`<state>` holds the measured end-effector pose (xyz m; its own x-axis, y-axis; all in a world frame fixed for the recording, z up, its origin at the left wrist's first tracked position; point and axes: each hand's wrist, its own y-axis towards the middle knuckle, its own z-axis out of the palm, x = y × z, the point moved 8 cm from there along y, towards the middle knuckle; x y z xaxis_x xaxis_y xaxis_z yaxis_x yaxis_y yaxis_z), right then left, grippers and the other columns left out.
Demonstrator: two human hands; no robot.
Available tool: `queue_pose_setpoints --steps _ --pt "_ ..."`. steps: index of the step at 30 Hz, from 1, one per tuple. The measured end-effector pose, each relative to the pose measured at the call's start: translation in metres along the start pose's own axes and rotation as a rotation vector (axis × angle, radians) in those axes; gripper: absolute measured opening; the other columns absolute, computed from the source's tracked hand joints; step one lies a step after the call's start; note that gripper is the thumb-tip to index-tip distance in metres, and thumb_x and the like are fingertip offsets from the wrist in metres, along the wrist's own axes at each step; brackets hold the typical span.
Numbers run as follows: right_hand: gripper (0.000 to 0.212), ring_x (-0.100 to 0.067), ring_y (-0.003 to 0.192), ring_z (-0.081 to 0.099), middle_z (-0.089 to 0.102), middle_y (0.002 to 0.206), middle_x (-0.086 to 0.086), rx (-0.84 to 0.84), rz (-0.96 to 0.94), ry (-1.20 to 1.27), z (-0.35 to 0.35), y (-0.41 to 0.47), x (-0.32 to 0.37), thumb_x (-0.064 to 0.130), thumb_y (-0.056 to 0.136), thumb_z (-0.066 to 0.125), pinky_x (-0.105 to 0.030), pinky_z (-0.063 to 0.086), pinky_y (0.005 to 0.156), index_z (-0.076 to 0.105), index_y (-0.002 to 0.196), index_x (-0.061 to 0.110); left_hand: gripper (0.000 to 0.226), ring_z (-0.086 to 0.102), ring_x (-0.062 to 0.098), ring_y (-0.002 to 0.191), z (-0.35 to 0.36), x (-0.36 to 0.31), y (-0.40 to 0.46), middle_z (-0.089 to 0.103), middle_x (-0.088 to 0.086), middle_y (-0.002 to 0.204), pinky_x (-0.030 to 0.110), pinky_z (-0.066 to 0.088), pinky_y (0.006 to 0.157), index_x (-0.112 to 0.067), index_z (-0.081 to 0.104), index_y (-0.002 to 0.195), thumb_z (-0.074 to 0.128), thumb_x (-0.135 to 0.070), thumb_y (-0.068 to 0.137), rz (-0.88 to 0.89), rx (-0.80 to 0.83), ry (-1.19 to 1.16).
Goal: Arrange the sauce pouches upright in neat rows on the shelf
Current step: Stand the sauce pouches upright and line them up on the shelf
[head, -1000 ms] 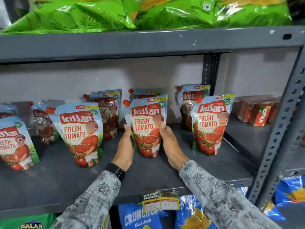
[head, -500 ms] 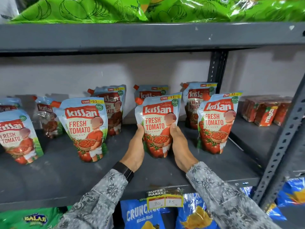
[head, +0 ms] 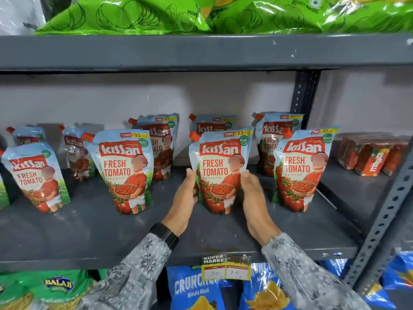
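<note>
Several Kissan ketchup pouches with orange spouts stand upright in two rows on the grey metal shelf (head: 93,233). The middle front pouch (head: 220,166) stands on its base, gripped from both sides: my left hand (head: 184,201) presses its left edge and my right hand (head: 253,202) its right edge. Front-row pouches stand to its left (head: 125,168) and right (head: 301,168), and another (head: 35,175) leans at the far left. Behind them, back-row pouches (head: 272,139) stand against the wall, partly hidden.
Red Maggi cartons (head: 371,158) sit at the shelf's right end beside a perforated upright post (head: 384,222). Green chip bags (head: 201,14) lie on the shelf above. Blue and green snack bags (head: 192,289) fill the shelf below, behind a price tag (head: 225,268).
Both hands have stayed clamped on the middle pouch, sliding slightly down its sides. The camera has moved closer and shifted, so the pouches look bigger.
</note>
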<state>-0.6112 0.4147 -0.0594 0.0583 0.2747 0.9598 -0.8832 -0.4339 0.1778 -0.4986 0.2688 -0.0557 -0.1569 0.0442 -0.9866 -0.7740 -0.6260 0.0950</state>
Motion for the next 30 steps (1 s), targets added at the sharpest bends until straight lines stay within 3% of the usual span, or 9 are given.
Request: queue_pose_setpoints --steps 4,9,13,15,18,21,23,25,30 --pt "0.014 0.015 0.089 0.064 0.069 0.093 0.035 -0.128 -0.247 -0.098 -0.022 -0.026 0.033 0.049 0.104 0.052 -0.020 0.046 0.084 0.063 0.103 0.042 0.060 0.064 0.009 0.122 -0.045 -0.013 -0.032 0.068 -0.004 0.133 0.034 0.047 0.108 -0.032 0.060 0.138 0.035 -0.066 0.095 0.081 -0.044 0.101" --pt "0.021 0.001 0.077 0.067 0.072 0.083 0.017 -0.050 -0.419 -0.055 0.037 -0.069 0.068 0.045 0.103 0.056 -0.017 0.057 0.069 0.066 0.090 0.031 0.037 0.076 0.011 0.095 -0.147 -0.045 -0.069 0.080 0.003 0.107 0.024 0.061 0.082 -0.018 0.074 0.116 0.051 -0.044 0.102 0.321 -0.246 0.069" --pt "0.016 -0.010 0.074 0.066 0.070 0.081 0.004 0.138 -0.232 -0.017 0.126 -0.070 0.038 0.022 0.104 0.058 -0.029 0.060 0.067 0.072 0.097 0.019 0.026 0.067 0.011 0.083 -0.222 -0.049 -0.069 0.074 -0.002 0.086 0.023 0.056 0.075 -0.023 0.076 0.099 0.051 -0.024 0.108 0.359 -0.415 0.065" --pt "0.016 -0.013 0.084 0.066 0.069 0.092 0.002 0.152 -0.144 -0.017 0.167 -0.069 0.017 0.019 0.108 0.054 -0.030 0.057 0.075 0.068 0.103 0.023 0.021 0.065 0.010 0.091 -0.246 -0.047 -0.059 0.070 -0.007 0.097 0.029 0.049 0.082 -0.030 0.072 0.104 0.052 -0.027 0.107 0.320 -0.411 0.081" --pt "0.012 0.000 0.096 0.067 0.068 0.107 0.014 0.077 -0.065 -0.018 0.204 -0.061 -0.012 0.040 0.108 0.052 -0.023 0.051 0.085 0.063 0.105 0.042 0.020 0.061 0.001 0.118 -0.262 -0.045 -0.033 0.063 -0.017 0.126 0.028 0.047 0.094 -0.040 0.060 0.123 0.049 -0.042 0.106 0.234 -0.315 0.096" --pt "0.014 0.017 0.089 0.069 0.069 0.111 0.019 -0.009 -0.039 0.048 0.227 -0.053 -0.029 0.040 0.110 0.049 -0.011 0.055 0.073 0.062 0.112 0.037 0.049 0.047 0.011 0.141 -0.254 -0.046 -0.011 0.048 -0.009 0.156 0.038 0.039 0.117 -0.034 0.045 0.150 0.039 -0.055 0.106 0.137 -0.214 0.069" --pt "0.027 0.000 0.103 0.075 0.075 0.117 0.008 0.006 0.006 0.084 0.243 -0.050 -0.037 0.043 0.109 0.050 -0.014 0.060 0.076 0.063 0.121 0.023 0.053 0.060 0.002 0.128 -0.242 -0.046 -0.005 0.062 -0.013 0.143 0.026 0.051 0.102 -0.034 0.053 0.146 0.035 -0.060 0.104 0.096 -0.156 -0.014" --pt "0.049 -0.017 0.112 0.078 0.078 0.124 -0.002 0.060 0.054 0.111 0.259 -0.050 -0.040 0.056 0.103 0.055 -0.034 0.065 0.090 0.060 0.132 0.016 0.048 0.074 -0.003 0.102 -0.231 -0.042 -0.002 0.079 -0.015 0.115 0.014 0.058 0.074 -0.036 0.064 0.129 0.034 -0.062 0.103 0.070 -0.101 -0.095" --pt "0.058 -0.017 0.109 0.079 0.080 0.122 -0.002 0.092 0.074 0.102 0.262 -0.050 -0.038 0.067 0.095 0.060 -0.045 0.063 0.098 0.059 0.128 0.019 0.049 0.076 0.009 0.105 -0.219 -0.030 0.001 0.079 -0.003 0.121 0.019 0.061 0.071 -0.025 0.062 0.136 0.036 -0.054 0.107 0.069 -0.113 -0.200"
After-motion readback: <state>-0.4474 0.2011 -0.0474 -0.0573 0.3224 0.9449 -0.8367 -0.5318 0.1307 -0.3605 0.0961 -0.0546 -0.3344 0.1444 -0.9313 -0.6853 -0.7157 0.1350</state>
